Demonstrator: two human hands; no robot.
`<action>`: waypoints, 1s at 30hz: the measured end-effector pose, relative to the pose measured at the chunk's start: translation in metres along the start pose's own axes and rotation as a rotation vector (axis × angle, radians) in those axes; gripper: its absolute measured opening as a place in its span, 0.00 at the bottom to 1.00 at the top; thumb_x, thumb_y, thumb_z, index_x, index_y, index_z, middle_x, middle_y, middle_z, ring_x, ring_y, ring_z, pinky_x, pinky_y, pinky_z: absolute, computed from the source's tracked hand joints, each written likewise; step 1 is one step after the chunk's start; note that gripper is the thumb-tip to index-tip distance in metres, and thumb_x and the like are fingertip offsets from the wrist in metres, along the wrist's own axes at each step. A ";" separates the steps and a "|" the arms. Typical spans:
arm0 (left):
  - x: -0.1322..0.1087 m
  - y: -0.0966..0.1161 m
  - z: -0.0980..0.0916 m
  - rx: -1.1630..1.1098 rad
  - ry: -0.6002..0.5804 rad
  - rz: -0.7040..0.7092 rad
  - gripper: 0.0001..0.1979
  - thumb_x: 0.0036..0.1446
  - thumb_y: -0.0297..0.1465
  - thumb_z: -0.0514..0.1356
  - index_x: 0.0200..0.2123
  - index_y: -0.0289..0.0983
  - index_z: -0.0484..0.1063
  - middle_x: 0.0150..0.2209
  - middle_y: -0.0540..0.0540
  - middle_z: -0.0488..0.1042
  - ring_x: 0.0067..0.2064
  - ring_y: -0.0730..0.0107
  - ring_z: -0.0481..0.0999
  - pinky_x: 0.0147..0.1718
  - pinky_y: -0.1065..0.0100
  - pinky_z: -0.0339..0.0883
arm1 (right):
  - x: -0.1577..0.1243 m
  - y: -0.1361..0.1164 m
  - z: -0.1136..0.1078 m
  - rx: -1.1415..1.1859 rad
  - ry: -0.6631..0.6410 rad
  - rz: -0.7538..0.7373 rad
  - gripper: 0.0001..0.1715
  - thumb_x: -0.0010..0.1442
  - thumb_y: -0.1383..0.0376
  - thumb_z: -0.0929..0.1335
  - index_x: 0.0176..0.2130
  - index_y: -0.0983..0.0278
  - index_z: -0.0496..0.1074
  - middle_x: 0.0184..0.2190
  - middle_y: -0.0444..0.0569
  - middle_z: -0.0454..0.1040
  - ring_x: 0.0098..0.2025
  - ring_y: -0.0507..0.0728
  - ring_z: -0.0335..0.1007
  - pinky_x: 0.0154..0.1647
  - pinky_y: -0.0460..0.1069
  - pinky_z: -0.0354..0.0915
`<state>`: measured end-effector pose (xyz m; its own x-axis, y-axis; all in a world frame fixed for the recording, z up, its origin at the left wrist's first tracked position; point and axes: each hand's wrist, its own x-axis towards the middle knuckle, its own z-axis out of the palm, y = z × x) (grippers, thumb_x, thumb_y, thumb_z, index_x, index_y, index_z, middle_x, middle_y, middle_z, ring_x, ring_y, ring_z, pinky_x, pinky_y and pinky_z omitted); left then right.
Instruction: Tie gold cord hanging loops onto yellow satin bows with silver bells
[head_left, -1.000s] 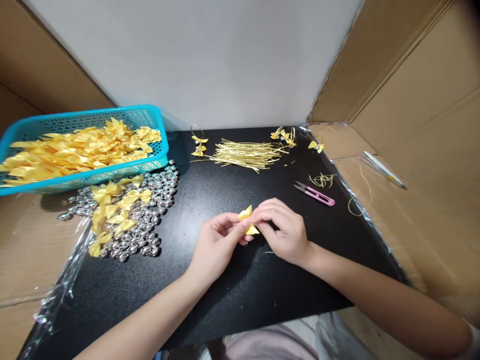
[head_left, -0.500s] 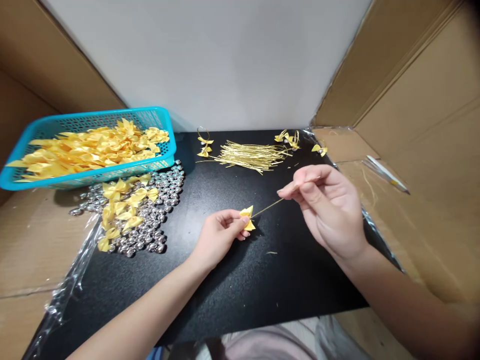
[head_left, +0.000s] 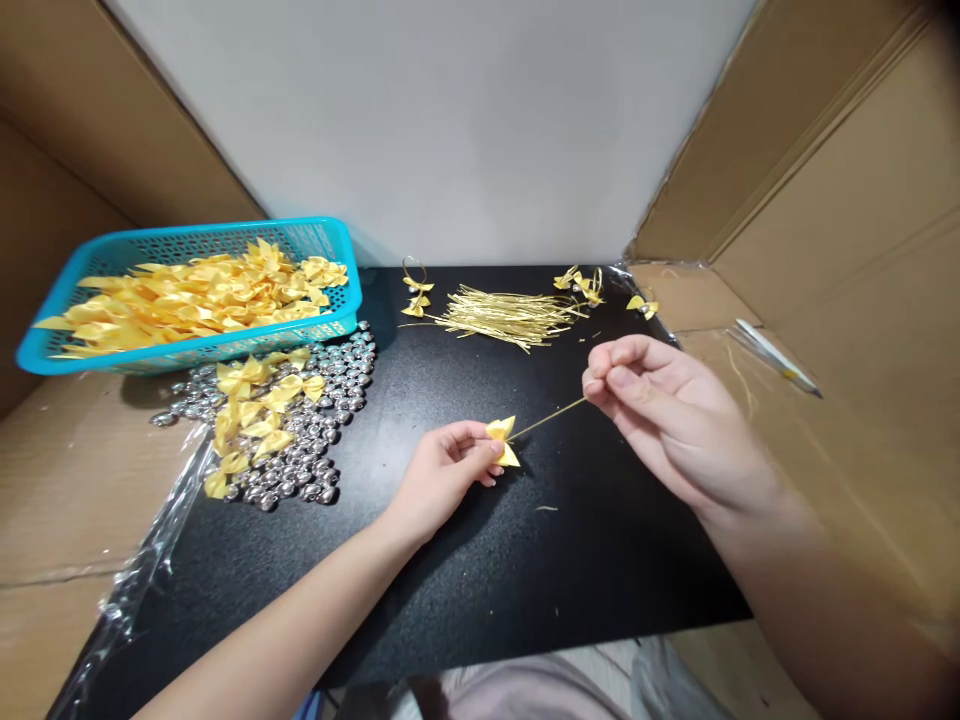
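Left hand [head_left: 442,472] pinching yellow bow [head_left: 502,430], in front of the gold cord pile [head_left: 510,316]. Right hand [head_left: 664,412] was at the bow a second ago; now pulled away, front-right of pile, pinching a cord strand [head_left: 547,419] drawn straight. Strand seems anchored in bow.

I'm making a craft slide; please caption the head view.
Left hand pinches a yellow bow while the right hand holds a gold cord leading from it, above a black table.
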<state>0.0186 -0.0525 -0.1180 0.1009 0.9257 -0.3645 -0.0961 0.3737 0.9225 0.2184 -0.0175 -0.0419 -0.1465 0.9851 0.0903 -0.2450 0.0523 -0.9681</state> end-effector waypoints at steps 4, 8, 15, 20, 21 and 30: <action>0.000 -0.002 -0.001 0.086 -0.009 0.012 0.13 0.48 0.37 0.67 0.31 0.33 0.74 0.23 0.51 0.73 0.23 0.76 0.70 0.24 0.74 0.64 | -0.003 -0.002 -0.001 -0.036 -0.012 -0.001 0.14 0.46 0.57 0.79 0.28 0.59 0.75 0.27 0.43 0.74 0.28 0.51 0.72 0.31 0.47 0.76; 0.001 -0.002 -0.001 0.248 -0.048 0.055 0.09 0.53 0.36 0.61 0.31 0.34 0.71 0.21 0.53 0.70 0.20 0.78 0.66 0.21 0.75 0.60 | -0.007 0.001 0.001 -0.014 -0.044 -0.032 0.11 0.48 0.59 0.78 0.28 0.59 0.76 0.26 0.43 0.74 0.28 0.51 0.74 0.32 0.45 0.76; -0.006 0.011 -0.003 0.493 -0.030 0.195 0.03 0.50 0.28 0.61 0.26 0.36 0.74 0.21 0.52 0.71 0.22 0.74 0.64 0.24 0.72 0.55 | -0.006 0.027 -0.008 0.021 -0.163 -0.005 0.05 0.56 0.64 0.75 0.31 0.59 0.75 0.35 0.42 0.79 0.39 0.49 0.78 0.43 0.42 0.74; -0.007 0.014 -0.006 0.521 -0.023 0.230 0.06 0.54 0.31 0.60 0.26 0.36 0.73 0.22 0.52 0.71 0.24 0.73 0.65 0.25 0.72 0.55 | 0.001 0.039 -0.013 0.050 -0.128 0.019 0.07 0.53 0.63 0.76 0.29 0.60 0.74 0.28 0.42 0.76 0.25 0.47 0.72 0.31 0.41 0.73; -0.005 0.013 -0.007 0.503 -0.028 0.225 0.07 0.55 0.32 0.60 0.27 0.36 0.73 0.23 0.51 0.72 0.24 0.73 0.66 0.25 0.72 0.57 | 0.002 0.039 -0.014 0.068 -0.104 0.016 0.08 0.53 0.63 0.76 0.29 0.60 0.74 0.28 0.42 0.76 0.24 0.47 0.72 0.30 0.41 0.73; 0.006 0.013 -0.023 0.351 0.125 0.266 0.10 0.58 0.38 0.59 0.36 0.36 0.70 0.28 0.50 0.73 0.27 0.73 0.72 0.26 0.73 0.67 | -0.018 0.039 -0.035 -0.347 -0.441 -0.166 0.05 0.57 0.68 0.73 0.36 0.59 0.79 0.29 0.47 0.81 0.38 0.56 0.80 0.40 0.50 0.77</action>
<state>-0.0053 -0.0410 -0.1110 -0.0045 0.9948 -0.1018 0.2409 0.0999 0.9654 0.2454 -0.0279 -0.0897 -0.5363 0.8018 0.2637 0.0184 0.3235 -0.9461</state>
